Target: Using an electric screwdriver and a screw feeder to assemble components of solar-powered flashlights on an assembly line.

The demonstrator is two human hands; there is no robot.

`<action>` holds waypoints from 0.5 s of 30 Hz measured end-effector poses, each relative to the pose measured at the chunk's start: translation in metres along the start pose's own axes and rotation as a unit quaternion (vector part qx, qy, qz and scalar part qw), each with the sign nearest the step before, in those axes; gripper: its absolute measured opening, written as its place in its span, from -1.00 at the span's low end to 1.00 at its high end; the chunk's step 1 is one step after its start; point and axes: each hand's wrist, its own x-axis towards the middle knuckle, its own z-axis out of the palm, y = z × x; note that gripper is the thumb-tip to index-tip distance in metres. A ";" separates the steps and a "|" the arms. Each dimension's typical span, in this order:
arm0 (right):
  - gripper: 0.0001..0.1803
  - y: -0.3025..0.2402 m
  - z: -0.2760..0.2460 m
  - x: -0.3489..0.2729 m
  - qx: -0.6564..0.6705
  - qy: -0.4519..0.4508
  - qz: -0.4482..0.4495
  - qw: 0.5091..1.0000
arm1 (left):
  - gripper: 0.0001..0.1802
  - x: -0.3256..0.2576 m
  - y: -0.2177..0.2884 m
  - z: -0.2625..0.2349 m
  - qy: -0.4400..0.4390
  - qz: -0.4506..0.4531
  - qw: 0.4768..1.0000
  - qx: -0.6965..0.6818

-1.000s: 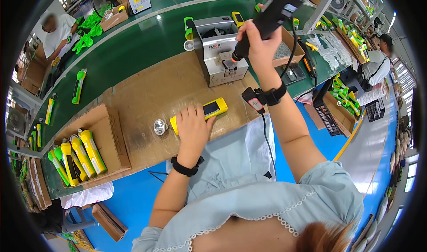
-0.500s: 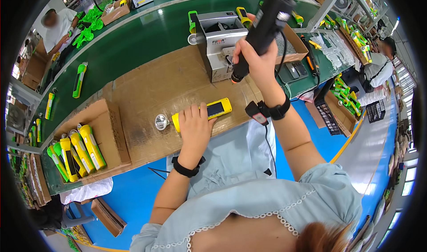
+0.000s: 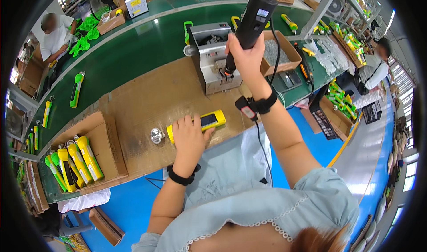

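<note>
Yellow hard-plastic flashlight [image 3: 195, 124] lies flat on the cardboard mat [image 3: 147, 101] just in front of the grey machine [image 3: 212, 56], pinned under the left hand [image 3: 189, 138] — likely light, stiff, a little slick, best gripped mid-body — while the right hand [image 3: 246, 56] clasps a black electric screwdriver [image 3: 250, 23].

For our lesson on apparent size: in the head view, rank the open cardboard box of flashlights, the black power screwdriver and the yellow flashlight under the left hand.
1. cardboard box
2. power screwdriver, enlarged by nearness
3. yellow flashlight
</note>
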 end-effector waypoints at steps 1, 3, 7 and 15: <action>-0.59 0.003 0.000 0.001 -0.030 0.003 -0.002 1.000 | -0.42 0.001 0.001 0.000 0.003 0.000 1.000 0.010; -0.58 -0.002 0.003 0.000 -0.032 -0.016 0.013 0.999 | -0.43 -0.002 0.001 0.001 -0.003 -0.005 1.000 0.015; -0.58 -0.013 0.003 -0.005 -0.069 -0.059 0.028 0.995 | -0.42 -0.001 0.001 0.001 0.002 -0.002 1.000 0.001; -0.48 -0.066 -0.003 -0.058 0.051 -0.090 0.064 0.993 | -0.41 -0.008 0.004 0.007 0.014 -0.005 0.999 0.029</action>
